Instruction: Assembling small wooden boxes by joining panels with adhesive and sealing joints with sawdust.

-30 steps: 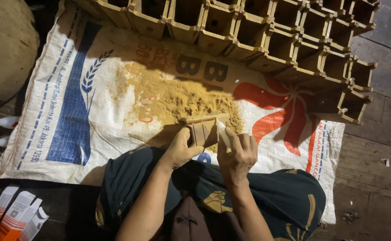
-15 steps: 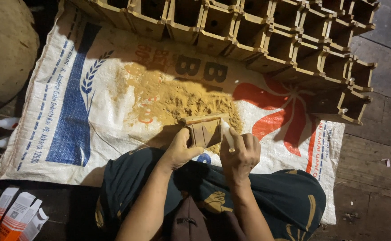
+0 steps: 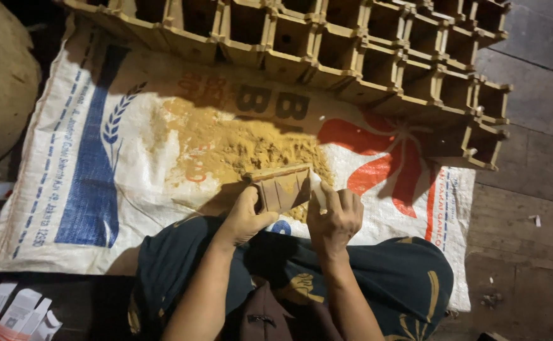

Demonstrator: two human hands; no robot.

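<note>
Floor: dark wooden floor (image 3: 529, 158), plank seams running across at right; small pale scraps lie on the boards.
Sack: woven plastic sack (image 3: 87, 189), white with blue and red print, spread flat on the floor under the work.
Powder: heap of yellow-brown powder (image 3: 238, 148) on the middle of the sack, just beyond the hands.
Rows: rows of small open-topped cardboard boxes (image 3: 352, 50) packed side by side along the far edge of the sack, curving down at right.
Held thing: small brown cardboard box (image 3: 283, 187), tilted, at the near edge of the powder, above the person's lap.
Left hand (image 3: 245, 218): closed around the box's left end, thumb on its face.
Right hand (image 3: 334, 215): fingers curled at the box's right end, also pinching something pale; what it is cannot be told.
Lap: dark green patterned cloth (image 3: 390, 278) over the knees, covering the sack's near edge.
Left side: large tan rounded bulk (image 3: 2, 82), cut off by the frame; kind unclear.
Corner: white and orange cartons (image 3: 17, 312) at bottom left, partly cut off.
Light: one bright patch on the sack; edges dim, box interiors in shadow.
</note>
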